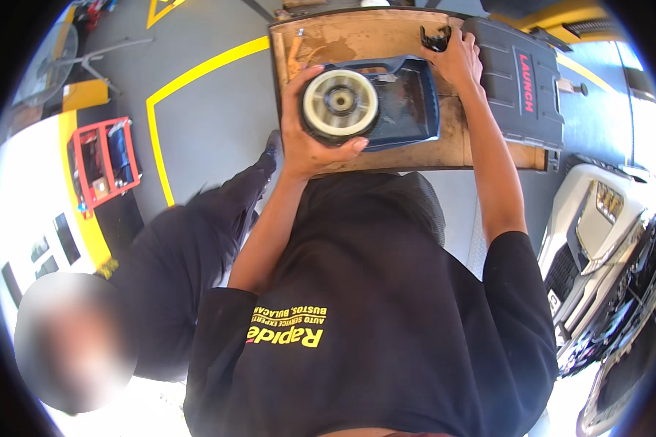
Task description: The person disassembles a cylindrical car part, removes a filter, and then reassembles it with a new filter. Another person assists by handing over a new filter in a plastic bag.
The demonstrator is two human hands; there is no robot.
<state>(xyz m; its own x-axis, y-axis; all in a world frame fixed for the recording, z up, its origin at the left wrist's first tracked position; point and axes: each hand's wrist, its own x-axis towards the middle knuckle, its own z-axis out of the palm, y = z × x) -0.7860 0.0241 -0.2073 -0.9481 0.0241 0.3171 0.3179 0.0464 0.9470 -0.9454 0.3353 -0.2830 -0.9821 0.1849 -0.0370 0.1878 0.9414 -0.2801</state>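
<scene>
One desk with one round cream-and-black part, one blue tray, one hard grey case to the right, one small black piece on the far side and one orange object at far left. Over it, one left hand and one right hand, two hands in all. Farther left, one red cart and, nearer, one other person; to the right, one pale vehicle.
</scene>
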